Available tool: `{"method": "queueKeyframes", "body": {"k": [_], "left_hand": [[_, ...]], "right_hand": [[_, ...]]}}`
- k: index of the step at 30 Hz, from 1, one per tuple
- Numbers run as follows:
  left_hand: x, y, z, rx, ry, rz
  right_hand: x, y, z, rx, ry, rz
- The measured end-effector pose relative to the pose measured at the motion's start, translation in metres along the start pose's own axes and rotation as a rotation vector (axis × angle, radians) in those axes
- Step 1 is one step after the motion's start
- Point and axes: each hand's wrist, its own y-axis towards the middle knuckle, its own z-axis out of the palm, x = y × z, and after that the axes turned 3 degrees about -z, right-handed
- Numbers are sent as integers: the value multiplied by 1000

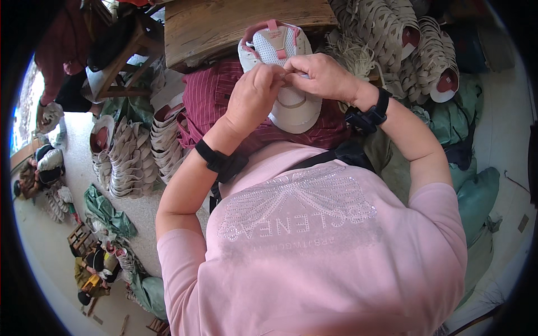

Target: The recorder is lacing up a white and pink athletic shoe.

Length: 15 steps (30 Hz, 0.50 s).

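Your bare left hand (252,95) and bare right hand (324,77) meet, equally near, over the middle of the white mesh shoe with pink trim (292,103); it lies beneath them, long axis running away from you, toe nearest your belly; your fingertips are pinched together, on what I cannot tell

"How does the shoe (297,117) look?"
"Airy mesh in places, smooth and matt elsewhere."
"And the lap cloth (208,92)?"
"Matt, wrinkled fabric. The tabletop (218,25) is rough, grained wood."
"The shirt (325,280)?"
"Soft matt cloth, set with glittering studs (354,210)."
"Those sacks (479,193)?"
"Creased, faintly glossy, like plastic."
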Motion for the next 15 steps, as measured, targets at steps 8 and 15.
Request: {"method": "queueKeyframes", "body": {"k": [8,15], "left_hand": [[39,-19,-72,-120,545,-122],[246,-284,-283,-455,899,-602]], "right_hand": [[8,-12,-5,-21,59,101],[-3,-45,-9,-60,237,298]]}}
